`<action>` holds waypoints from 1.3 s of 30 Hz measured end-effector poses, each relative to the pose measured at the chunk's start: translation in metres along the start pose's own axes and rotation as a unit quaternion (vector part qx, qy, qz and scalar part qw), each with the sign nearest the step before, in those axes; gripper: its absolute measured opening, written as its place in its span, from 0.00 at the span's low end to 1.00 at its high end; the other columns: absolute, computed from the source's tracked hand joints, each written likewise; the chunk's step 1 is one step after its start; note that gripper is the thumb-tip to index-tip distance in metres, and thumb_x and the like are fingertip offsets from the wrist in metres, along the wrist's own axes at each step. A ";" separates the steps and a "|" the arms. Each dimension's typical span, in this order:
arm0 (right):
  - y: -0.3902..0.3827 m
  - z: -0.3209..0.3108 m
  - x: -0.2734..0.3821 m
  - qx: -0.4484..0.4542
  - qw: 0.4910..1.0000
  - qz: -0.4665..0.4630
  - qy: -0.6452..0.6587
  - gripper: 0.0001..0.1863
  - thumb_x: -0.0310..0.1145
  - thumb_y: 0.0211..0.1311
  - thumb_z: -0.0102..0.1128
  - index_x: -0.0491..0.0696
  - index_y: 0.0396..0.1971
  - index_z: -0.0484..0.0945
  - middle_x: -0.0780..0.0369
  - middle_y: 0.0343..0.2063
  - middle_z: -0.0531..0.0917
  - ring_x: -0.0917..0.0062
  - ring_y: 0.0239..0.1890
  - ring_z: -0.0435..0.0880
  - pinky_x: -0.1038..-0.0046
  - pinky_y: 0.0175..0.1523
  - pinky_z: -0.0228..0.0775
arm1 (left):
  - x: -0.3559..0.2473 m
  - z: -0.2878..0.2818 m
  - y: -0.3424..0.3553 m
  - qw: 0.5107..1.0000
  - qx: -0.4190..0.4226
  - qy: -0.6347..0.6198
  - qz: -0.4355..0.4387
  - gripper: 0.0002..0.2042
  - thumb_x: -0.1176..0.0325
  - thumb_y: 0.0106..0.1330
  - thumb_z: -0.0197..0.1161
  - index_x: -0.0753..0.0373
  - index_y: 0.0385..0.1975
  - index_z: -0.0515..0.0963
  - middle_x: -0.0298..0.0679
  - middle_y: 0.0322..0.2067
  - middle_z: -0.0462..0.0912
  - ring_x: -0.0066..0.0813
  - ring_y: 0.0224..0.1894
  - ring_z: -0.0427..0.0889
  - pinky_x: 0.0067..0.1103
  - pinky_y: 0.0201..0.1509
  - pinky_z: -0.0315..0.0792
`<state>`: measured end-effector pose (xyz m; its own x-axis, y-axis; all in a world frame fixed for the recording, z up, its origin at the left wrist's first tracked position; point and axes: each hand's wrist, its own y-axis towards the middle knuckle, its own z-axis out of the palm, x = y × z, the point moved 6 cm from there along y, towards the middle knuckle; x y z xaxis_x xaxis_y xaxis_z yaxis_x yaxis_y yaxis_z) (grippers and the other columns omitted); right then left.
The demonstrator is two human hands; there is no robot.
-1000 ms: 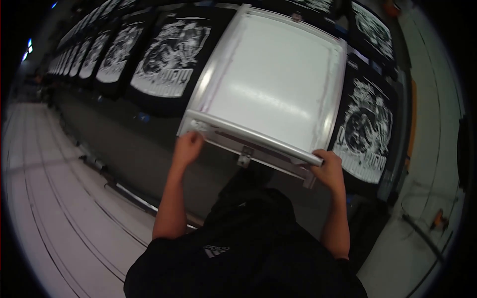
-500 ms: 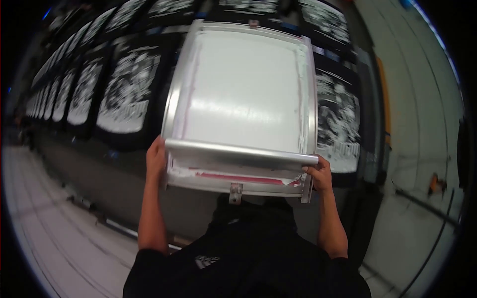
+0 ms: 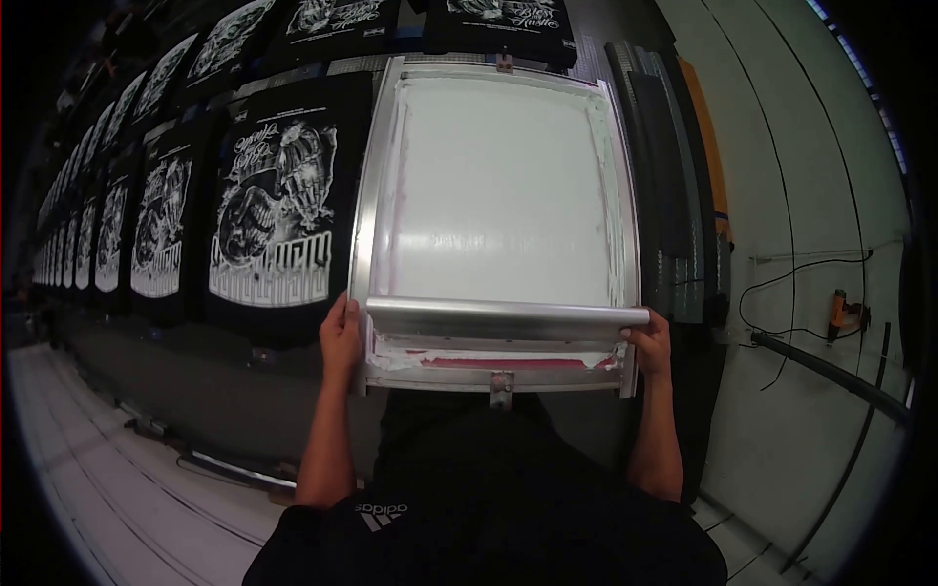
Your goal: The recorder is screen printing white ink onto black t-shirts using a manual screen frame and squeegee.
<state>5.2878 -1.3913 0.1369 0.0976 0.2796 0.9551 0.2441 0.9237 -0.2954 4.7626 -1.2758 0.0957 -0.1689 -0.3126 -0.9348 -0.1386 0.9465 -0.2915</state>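
Note:
A screen printing frame (image 3: 369,220) with silvery metal rails and a pale mesh (image 3: 498,186) lies between my hands. White ink is smeared along the inner edges, and a red strip (image 3: 489,364) shows near the front rail. Across the front of the frame rests a squeegee (image 3: 508,317) with a long metal holder. My left hand (image 3: 340,337) is closed around the left rail, beside the squeegee's end. My right hand (image 3: 650,344) grips the right rail, its thumb at the squeegee's right end. What lies beneath the frame is hidden.
Rows of black shirts (image 3: 278,195) with white prints run off to the left and back. Dark long strips (image 3: 674,195) and an orange edge (image 3: 705,146) border the right side. An orange hand tool (image 3: 840,313) with a cord and a black tube (image 3: 831,376) are farther right.
The frame, with the squeegee on it, has shifted right in view in both my hands. The printed shirt seen right of it is no longer visible there. The blur has gone.

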 end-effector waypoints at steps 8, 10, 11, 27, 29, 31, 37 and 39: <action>0.039 -0.019 -0.008 0.009 0.999 -0.005 -0.032 0.17 0.24 0.46 0.69 0.42 0.40 0.82 0.66 0.34 0.83 0.81 0.39 0.80 0.76 0.48 0.72 | 0.020 0.012 0.030 0.998 -0.024 0.047 0.028 0.24 0.57 0.73 0.55 0.71 0.59 0.71 0.42 0.53 0.80 0.25 0.55 0.75 0.20 0.61 0.65; 0.043 -0.015 -0.017 0.018 1.000 -0.005 -0.016 0.17 0.24 0.46 0.69 0.42 0.41 0.82 0.66 0.34 0.83 0.81 0.39 0.79 0.77 0.48 0.71 | 0.022 0.018 0.037 0.999 -0.017 0.026 0.022 0.24 0.56 0.74 0.55 0.70 0.60 0.71 0.40 0.51 0.81 0.23 0.53 0.75 0.19 0.61 0.65; 0.042 -0.013 -0.020 0.025 1.000 -0.005 -0.010 0.17 0.23 0.47 0.68 0.42 0.40 0.82 0.66 0.33 0.83 0.82 0.39 0.79 0.78 0.48 0.70 | 0.025 0.019 0.038 1.000 -0.017 0.007 0.016 0.24 0.56 0.74 0.55 0.69 0.60 0.72 0.39 0.50 0.81 0.21 0.52 0.75 0.18 0.60 0.65; 0.036 -0.019 -0.042 0.025 0.999 -0.032 -0.029 0.15 0.23 0.50 0.66 0.42 0.41 0.81 0.65 0.36 0.84 0.79 0.41 0.80 0.76 0.52 0.68 | 0.024 0.014 0.031 0.996 -0.037 0.074 0.038 0.22 0.54 0.74 0.54 0.66 0.55 0.76 0.39 0.41 0.84 0.20 0.41 0.78 0.20 0.47 0.73; 0.040 -0.020 -0.045 0.024 0.999 -0.030 -0.027 0.17 0.23 0.50 0.66 0.40 0.43 0.80 0.64 0.38 0.84 0.78 0.42 0.80 0.76 0.53 0.68 | 0.030 0.014 0.030 0.997 -0.042 0.051 0.035 0.22 0.53 0.72 0.56 0.66 0.54 0.76 0.41 0.39 0.85 0.23 0.39 0.81 0.23 0.46 0.75; 0.042 -0.024 -0.044 0.035 0.999 -0.029 -0.017 0.17 0.22 0.50 0.65 0.40 0.43 0.80 0.64 0.37 0.83 0.79 0.43 0.80 0.75 0.55 0.68 | 0.034 0.013 0.031 0.994 -0.043 0.085 0.048 0.23 0.52 0.70 0.58 0.64 0.56 0.76 0.48 0.44 0.85 0.30 0.47 0.83 0.25 0.51 0.74; 0.042 -0.028 -0.046 0.035 0.999 -0.016 -0.016 0.16 0.22 0.50 0.65 0.42 0.42 0.79 0.65 0.36 0.83 0.81 0.41 0.80 0.78 0.50 0.69 | 0.035 0.022 0.032 0.992 -0.038 0.120 0.015 0.25 0.49 0.69 0.59 0.61 0.57 0.75 0.50 0.42 0.85 0.40 0.47 0.84 0.27 0.52 0.74; 0.034 -0.022 -0.033 0.043 0.996 0.017 -0.077 0.15 0.21 0.48 0.64 0.44 0.39 0.79 0.67 0.33 0.82 0.82 0.38 0.79 0.80 0.43 0.70 | 0.034 0.013 0.032 0.982 -0.034 0.181 0.031 0.25 0.51 0.68 0.59 0.63 0.57 0.75 0.52 0.47 0.81 0.45 0.51 0.80 0.29 0.56 0.71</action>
<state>5.3138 -1.3751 0.0945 -0.0457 0.3419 0.9386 0.1583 0.9302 -0.3312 4.7655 -1.2553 0.0521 -0.5135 -0.2737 -0.8133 -0.1801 0.9610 -0.2097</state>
